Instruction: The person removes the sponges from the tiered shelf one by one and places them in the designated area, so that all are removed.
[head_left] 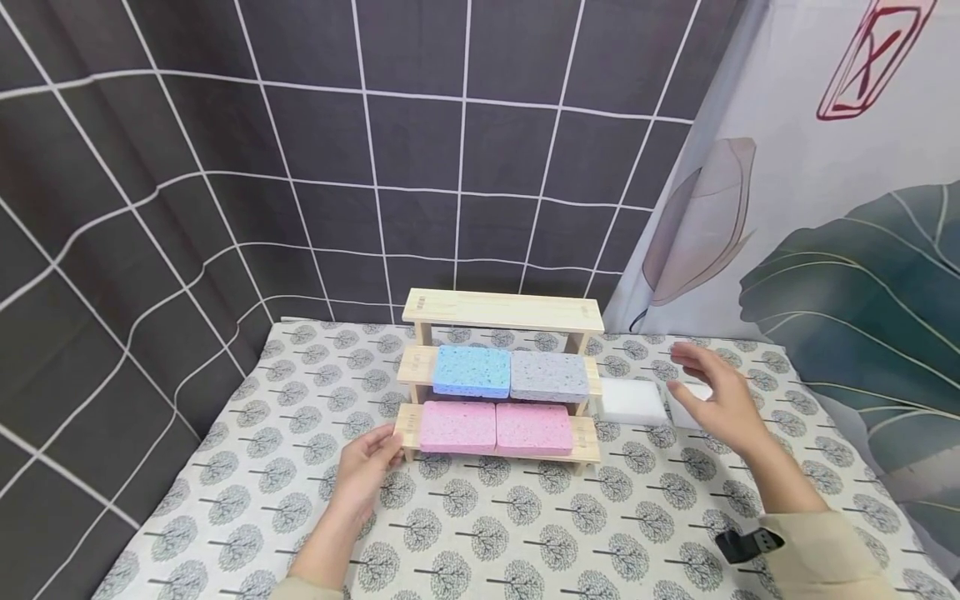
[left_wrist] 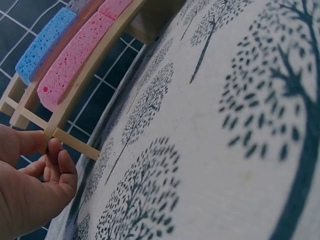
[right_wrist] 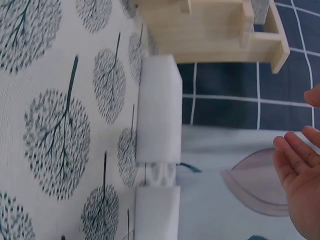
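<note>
A three-tier wooden rack [head_left: 502, 308] stands on the cloth. Its middle step bears a blue sponge [head_left: 472, 372] and a grey sponge [head_left: 550, 377] side by side. Two pink sponges [head_left: 458, 427] lie on the lowest step. My left hand [head_left: 363, 471] pinches the left end of that lowest step between thumb and fingers, as the left wrist view also shows. Holding nothing, my right hand [head_left: 716, 400] hovers over the right side with fingers apart from the thumb. Below it lie two white sponge blocks [head_left: 632, 402], one partly hidden by the hand.
A tree-patterned cloth [head_left: 457, 533] covers the table. Behind the rack hangs a dark curtain with white grid lines [head_left: 412, 142], and a pale leaf-print curtain [head_left: 795, 167] hangs at the right. The rack's top step holds no sponge. A black strap [head_left: 750, 546] hangs by the right sleeve.
</note>
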